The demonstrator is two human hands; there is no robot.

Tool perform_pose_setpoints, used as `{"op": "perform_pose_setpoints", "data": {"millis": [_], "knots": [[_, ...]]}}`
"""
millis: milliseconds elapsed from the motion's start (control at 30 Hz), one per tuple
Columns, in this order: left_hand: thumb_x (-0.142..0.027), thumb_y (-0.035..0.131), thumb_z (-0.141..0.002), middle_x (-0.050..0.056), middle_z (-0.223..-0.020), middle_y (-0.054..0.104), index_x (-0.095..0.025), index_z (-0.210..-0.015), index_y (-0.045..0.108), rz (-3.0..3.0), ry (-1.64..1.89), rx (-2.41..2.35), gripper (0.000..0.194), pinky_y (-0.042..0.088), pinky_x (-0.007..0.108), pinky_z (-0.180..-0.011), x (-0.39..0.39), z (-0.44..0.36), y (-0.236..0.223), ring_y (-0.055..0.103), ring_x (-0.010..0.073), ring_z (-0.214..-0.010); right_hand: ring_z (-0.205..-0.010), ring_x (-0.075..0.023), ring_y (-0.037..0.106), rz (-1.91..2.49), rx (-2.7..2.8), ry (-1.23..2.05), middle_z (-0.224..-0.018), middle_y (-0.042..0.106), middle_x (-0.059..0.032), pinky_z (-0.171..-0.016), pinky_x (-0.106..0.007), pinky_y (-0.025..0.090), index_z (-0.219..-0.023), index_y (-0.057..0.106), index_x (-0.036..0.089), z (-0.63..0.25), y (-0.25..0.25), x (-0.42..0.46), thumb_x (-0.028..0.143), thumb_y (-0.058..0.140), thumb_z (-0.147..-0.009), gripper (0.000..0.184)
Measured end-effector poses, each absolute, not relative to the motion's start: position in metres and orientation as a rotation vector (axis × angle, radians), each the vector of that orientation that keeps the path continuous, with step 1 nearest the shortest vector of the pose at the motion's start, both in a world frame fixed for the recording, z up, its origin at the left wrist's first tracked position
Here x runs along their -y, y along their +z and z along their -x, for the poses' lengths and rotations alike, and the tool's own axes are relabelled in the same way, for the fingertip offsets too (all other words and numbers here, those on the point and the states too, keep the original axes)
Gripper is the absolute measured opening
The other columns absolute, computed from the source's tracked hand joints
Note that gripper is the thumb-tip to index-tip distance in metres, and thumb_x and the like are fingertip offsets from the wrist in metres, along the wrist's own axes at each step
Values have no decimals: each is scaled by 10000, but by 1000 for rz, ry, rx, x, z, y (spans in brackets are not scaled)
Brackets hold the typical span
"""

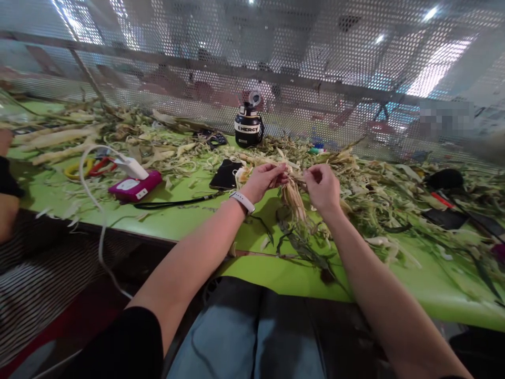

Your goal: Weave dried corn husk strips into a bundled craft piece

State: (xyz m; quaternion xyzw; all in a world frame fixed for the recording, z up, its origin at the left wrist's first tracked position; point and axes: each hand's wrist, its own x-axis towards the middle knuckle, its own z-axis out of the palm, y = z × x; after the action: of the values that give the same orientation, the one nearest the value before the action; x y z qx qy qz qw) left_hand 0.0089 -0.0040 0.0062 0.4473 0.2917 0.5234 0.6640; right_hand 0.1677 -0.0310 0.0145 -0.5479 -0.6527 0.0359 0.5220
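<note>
Over the green table [205, 218], both of my hands work at a bundle of pale dried corn husks [295, 202], its strips hanging down like a tassel. My left hand [261, 181], with a white band on the wrist, pinches the bundle near its upper end. To the right, my right hand [324, 188] is closed, thumb against the fingers, at a thin husk strip beside the bundle. Its fingertips are partly hidden. Just left of my left hand lies a black phone-like slab [223, 175]. Dark green dry leaves [302, 245] are scattered below the bundle.
Loose husks [389, 205] cover the table's right side and back. A black "ENERGY" bottle [248, 126] stands behind. Left are a magenta power block [136, 187] with a white charger [133, 167], cable, and scissors [94, 167]. A perforated metal screen [315, 79] rises behind. Another person's arm [7, 184] is far left.
</note>
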Motion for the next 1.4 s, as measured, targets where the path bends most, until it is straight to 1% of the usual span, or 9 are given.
{"op": "perform_pose_setpoints", "data": {"millis": [67, 167, 367, 533, 633, 833, 1100, 1267, 1400], "knots": [[-256, 715, -726, 3, -668, 645, -128, -739, 570, -999, 1204, -617, 194, 476, 238, -727, 3, -9, 3, 622, 80, -662, -737, -182, 529, 1257, 1538, -98, -782, 595, -45, -705, -305, 417, -756, 562, 201, -165, 18, 37, 340, 517, -791, 150], [-236, 696, -731, 7, -731, 668, -133, -774, 589, -1050, 1228, -590, 154, 456, 241, -758, 1, -11, -1, 623, 84, -717, -685, -169, 523, 1232, 1650, -67, -754, 591, -41, -667, -291, 411, -753, 572, 202, -156, 18, 44, 362, 487, -829, 197], [-217, 659, -736, 35, -781, 685, -130, -798, 625, -1155, 1269, -590, 112, 440, 257, -783, 2, -15, -1, 611, 117, -795, -547, -120, 449, 1332, 1787, 415, -598, 528, 15, -540, -257, 342, -672, 544, 189, -141, 8, 43, 409, 555, -772, 242], [-276, 687, -708, 49, -780, 685, -121, -771, 645, -1190, 1242, -518, 173, 436, 290, -802, 4, -16, 0, 618, 144, -809, -504, -92, 447, 1159, 1589, 906, -561, 489, 44, -502, -237, 374, -659, 503, 186, -138, 4, 37, 489, 617, -690, 325], [-287, 694, -699, 48, -766, 680, -123, -762, 658, -1207, 1231, -505, 179, 438, 283, -787, 3, -16, 0, 616, 140, -798, -478, -79, 440, 1136, 1509, 1034, -554, 477, 55, -492, -237, 394, -644, 478, 195, -136, 3, 35, 531, 659, -635, 382], [-297, 693, -700, 43, -775, 687, -129, -775, 687, -1236, 1231, -569, 184, 449, 269, -739, 4, -14, -1, 602, 128, -751, -487, -76, 452, 1086, 1551, 1147, -539, 503, 57, -492, -231, 393, -623, 487, 184, -138, 1, 39, 537, 711, -573, 421], [-241, 667, -740, 63, -800, 709, -123, -769, 679, -1184, 1235, -599, 122, 460, 257, -773, 6, -11, 5, 624, 127, -786, -515, -96, 492, 1072, 1680, 1214, -591, 584, 31, -501, -238, 403, -668, 546, 171, -139, -1, 43, 497, 715, -600, 373], [-213, 660, -753, 56, -757, 706, -120, -760, 659, -1120, 1229, -612, 93, 475, 258, -764, 8, -10, 7, 632, 129, -772, -493, -87, 471, 1072, 1723, 1241, -564, 559, 44, -492, -229, 385, -656, 532, 175, -139, 1, 44, 463, 693, -631, 330], [-258, 641, -778, 51, -773, 699, -134, -820, 647, -1021, 1219, -554, 131, 497, 274, -750, 4, -10, 4, 646, 146, -798, -530, -92, 492, 1095, 1695, 1229, -603, 569, 32, -517, -226, 392, -693, 569, 166, -141, 4, 43, 408, 696, -640, 279]]}}
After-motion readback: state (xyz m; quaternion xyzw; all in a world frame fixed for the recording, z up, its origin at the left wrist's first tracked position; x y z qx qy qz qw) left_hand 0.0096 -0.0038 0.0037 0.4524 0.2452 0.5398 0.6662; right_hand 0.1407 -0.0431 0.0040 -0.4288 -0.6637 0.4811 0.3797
